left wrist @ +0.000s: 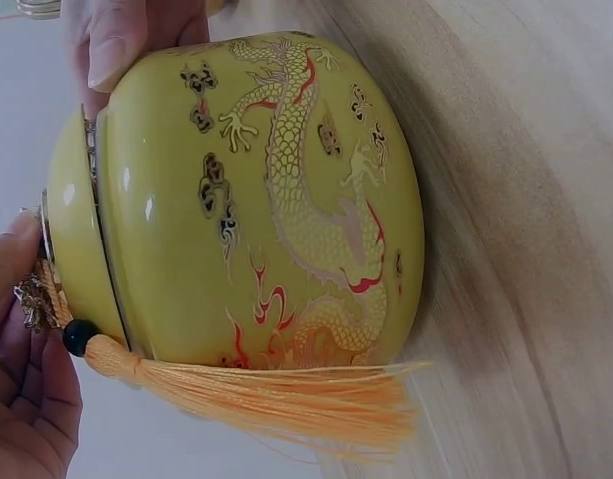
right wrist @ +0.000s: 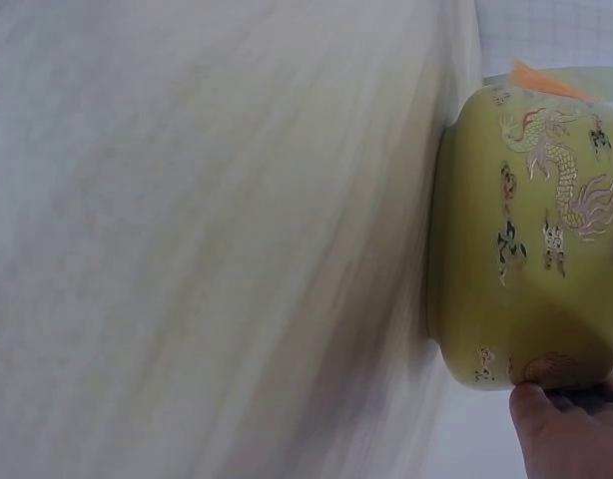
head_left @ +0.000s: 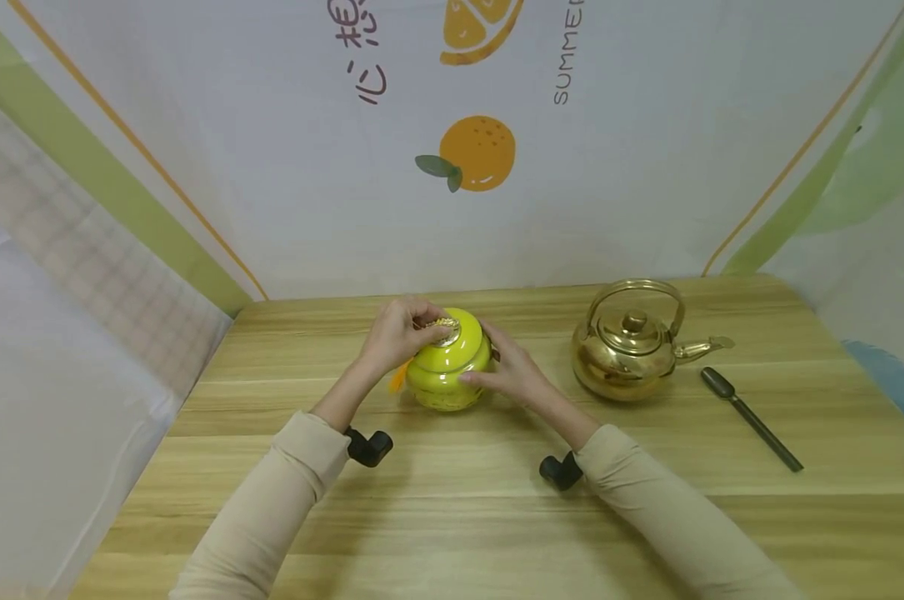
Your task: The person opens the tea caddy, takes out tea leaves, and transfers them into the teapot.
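Note:
A glossy yellow jar [head_left: 452,392] with a gold dragon pattern stands on the wooden table. My left hand [head_left: 401,335] pinches the ornate gold knob [head_left: 444,332] of its lid [head_left: 466,335]. In the left wrist view, a thin dark gap runs between the lid [left wrist: 75,200] and the jar body [left wrist: 257,200]. From the knob hangs an orange tassel [left wrist: 267,399] with a black bead [left wrist: 79,337]. My right hand [head_left: 517,373] grips the jar's right side, thumb at the front and fingers around the back, partly hidden.
To the right stands a brass teapot [head_left: 622,367] with an upright handle, its spout pointing right. Beyond it lies a dark long-handled spoon [head_left: 751,421]. A white cloth with orange prints [head_left: 477,154] hangs behind the table [head_left: 452,500].

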The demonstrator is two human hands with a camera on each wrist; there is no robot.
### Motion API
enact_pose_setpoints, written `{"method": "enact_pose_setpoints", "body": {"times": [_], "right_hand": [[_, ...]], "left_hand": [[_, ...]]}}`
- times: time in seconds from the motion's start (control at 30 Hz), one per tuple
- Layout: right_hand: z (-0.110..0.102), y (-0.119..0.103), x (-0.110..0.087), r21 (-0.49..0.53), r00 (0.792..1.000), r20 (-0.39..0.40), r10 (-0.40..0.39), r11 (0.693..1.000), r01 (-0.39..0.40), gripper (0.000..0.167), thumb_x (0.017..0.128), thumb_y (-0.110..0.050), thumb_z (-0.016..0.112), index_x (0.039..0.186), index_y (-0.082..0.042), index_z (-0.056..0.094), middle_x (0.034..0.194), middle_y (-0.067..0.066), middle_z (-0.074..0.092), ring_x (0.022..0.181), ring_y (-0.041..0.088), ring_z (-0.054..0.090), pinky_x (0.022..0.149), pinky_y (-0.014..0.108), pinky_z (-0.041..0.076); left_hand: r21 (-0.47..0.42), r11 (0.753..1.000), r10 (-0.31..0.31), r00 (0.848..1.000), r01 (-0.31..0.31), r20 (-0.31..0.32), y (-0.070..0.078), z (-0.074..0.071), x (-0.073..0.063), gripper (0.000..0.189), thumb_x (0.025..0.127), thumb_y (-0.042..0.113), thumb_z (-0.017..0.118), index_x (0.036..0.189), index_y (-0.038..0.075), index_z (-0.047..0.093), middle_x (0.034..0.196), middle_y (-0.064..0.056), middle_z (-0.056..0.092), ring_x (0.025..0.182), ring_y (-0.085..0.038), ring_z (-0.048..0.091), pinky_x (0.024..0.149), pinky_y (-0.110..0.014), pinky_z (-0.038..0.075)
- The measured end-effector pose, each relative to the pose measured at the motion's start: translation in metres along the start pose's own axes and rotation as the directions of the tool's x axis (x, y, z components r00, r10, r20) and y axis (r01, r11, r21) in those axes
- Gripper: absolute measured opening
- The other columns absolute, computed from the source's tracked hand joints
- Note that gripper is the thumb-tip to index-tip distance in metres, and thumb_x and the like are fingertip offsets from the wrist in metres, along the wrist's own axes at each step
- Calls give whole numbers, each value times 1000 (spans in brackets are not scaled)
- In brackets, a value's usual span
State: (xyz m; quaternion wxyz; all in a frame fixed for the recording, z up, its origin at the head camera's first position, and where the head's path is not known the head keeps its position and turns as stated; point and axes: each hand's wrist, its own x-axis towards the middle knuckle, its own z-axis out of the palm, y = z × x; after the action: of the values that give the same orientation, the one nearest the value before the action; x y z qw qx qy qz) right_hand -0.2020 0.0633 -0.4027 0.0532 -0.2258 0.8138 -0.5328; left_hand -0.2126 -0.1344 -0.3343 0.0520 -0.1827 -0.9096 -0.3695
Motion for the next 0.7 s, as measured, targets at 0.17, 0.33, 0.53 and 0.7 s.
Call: {"method": "enact_pose_setpoints", "body": {"times": [0.17,0.33,0.53,0.7], "right_hand": [[0,-1,-1,-8,1000,0,11,1000,-11,89,78,-17,78,147,-1,24,150,18,31,136,32,33,109,46,34],[0,-1,-2,-11,1000,0,23,1000,-23,90,78,-17,78,147,2,22,150,20,28,137,33,31,109,46,33],[0,-2,-2,-8,999,-3,33,999,-33,90,78,-16,77,147,2,22,150,19,28,138,33,30,110,45,31],[0,-2,-2,-5,999,3,33,999,-33,91,79,-17,77,147,2,21,151,20,27,138,33,29,111,45,30]], "left_hand": [[16,1000,-1,1000,1,4,0,1,-1,20,80,21,75,92,5,75,89,-8,68,78,-18,60,64,-25,52],[19,1000,-21,1000,21,-2,0,3,-1,22,80,23,76,93,6,75,92,-8,69,78,-18,60,66,-27,52],[28,999,-36,999,36,-14,0,4,-2,22,79,25,76,93,7,75,94,-7,70,74,-17,57,63,-25,48],[37,998,-46,999,46,-9,0,5,-1,24,80,26,76,94,6,75,90,-7,69,70,-16,52,60,-23,43]]}}
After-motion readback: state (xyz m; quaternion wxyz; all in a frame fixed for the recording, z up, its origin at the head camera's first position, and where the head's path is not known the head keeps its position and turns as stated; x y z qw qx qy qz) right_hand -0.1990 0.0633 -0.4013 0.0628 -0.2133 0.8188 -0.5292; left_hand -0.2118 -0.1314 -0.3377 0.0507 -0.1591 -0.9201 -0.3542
